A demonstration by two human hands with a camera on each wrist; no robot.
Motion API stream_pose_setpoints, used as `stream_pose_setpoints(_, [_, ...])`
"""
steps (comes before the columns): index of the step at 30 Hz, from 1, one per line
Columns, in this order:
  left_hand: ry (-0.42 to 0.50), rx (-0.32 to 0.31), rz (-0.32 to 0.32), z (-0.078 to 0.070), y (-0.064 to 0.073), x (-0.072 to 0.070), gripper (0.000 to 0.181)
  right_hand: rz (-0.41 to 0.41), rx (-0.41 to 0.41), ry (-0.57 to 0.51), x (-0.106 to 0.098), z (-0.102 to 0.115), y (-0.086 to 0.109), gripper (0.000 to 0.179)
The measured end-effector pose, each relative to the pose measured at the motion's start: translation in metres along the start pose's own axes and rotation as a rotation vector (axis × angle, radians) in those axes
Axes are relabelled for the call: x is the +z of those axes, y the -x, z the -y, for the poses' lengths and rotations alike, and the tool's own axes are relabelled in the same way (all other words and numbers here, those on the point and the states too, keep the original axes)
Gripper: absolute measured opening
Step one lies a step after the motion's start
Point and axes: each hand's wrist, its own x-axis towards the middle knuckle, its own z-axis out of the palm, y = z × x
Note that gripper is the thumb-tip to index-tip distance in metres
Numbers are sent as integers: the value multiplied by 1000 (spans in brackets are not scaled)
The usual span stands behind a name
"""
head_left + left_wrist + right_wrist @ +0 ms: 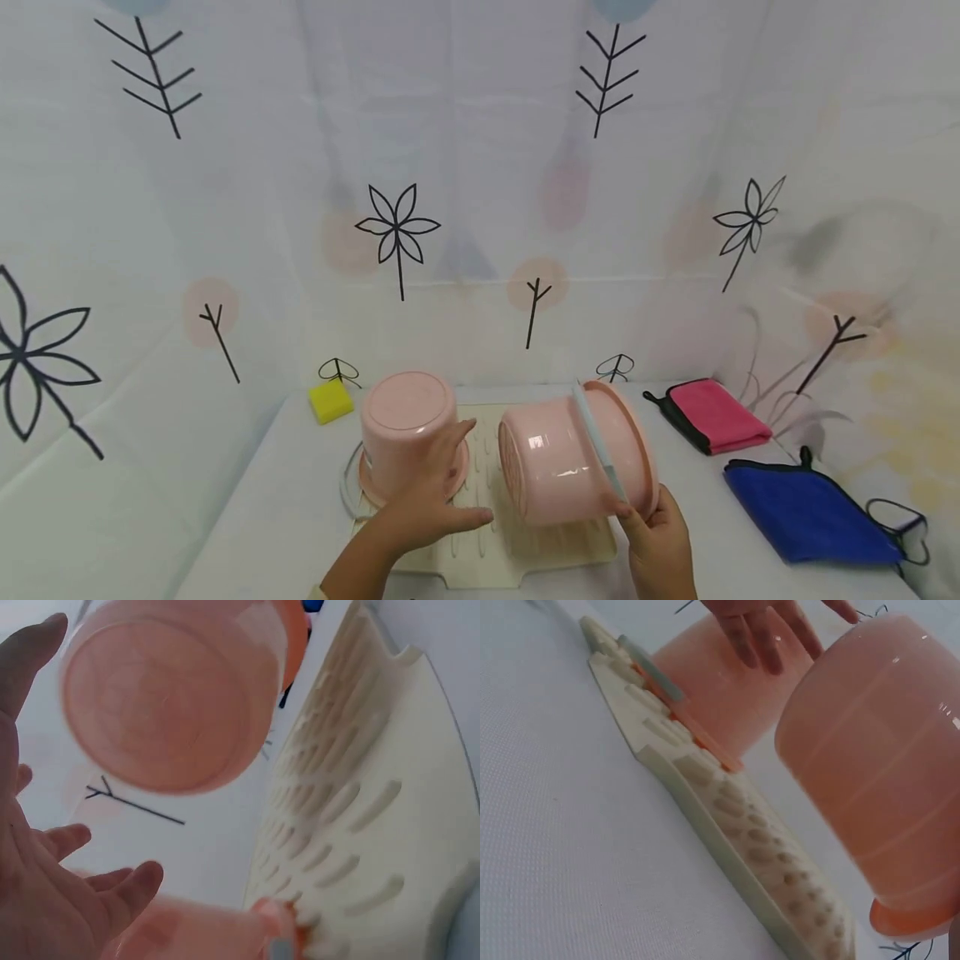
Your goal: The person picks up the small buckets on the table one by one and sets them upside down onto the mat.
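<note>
My right hand (662,542) grips a pink bucket (551,467) by its rim, with the thumb by the pale handle (600,442). This bucket lies sideways over the cream draining board (483,567), its round base facing left. A second pink bucket (405,458) stands upside down on the board's left part, its grey handle lying around the rim. In front of it, my left hand (423,500) has its fingers spread and holds nothing. The left wrist view shows this hand (56,892) between the held bucket's base (161,705) and the standing bucket (191,930).
A yellow sponge (330,402) lies at the back left of the white table (262,517). To the right are a folded pink cloth (716,417) and a blue cloth (813,512), both with dark edging. A patterned curtain (480,208) hangs behind the table and along its sides.
</note>
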Motion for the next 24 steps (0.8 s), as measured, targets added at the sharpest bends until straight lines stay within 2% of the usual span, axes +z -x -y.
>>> stream_pose_setpoints(5, [-133,24,-10,-4,-17,24,134,10,45,57,1,2,-1,47])
stream_pose_setpoints(9, [-196,36,-37,-4,-23,38,147,28,72,6,3,4,1,49])
stream_pose_setpoints(13, [-244,62,-56,-4,-27,43,153,52,41,-40,3,5,2,46])
stream_pose_setpoints(16, [-249,75,-55,-3,-29,46,156,65,25,-72,3,3,2,44])
stream_pose_setpoints(20, [-209,78,-52,0,-32,48,157,76,29,-75,2,0,2,46])
stream_pose_setpoints(24, [-162,70,-69,3,-33,50,158,119,37,23,2,-2,3,57])
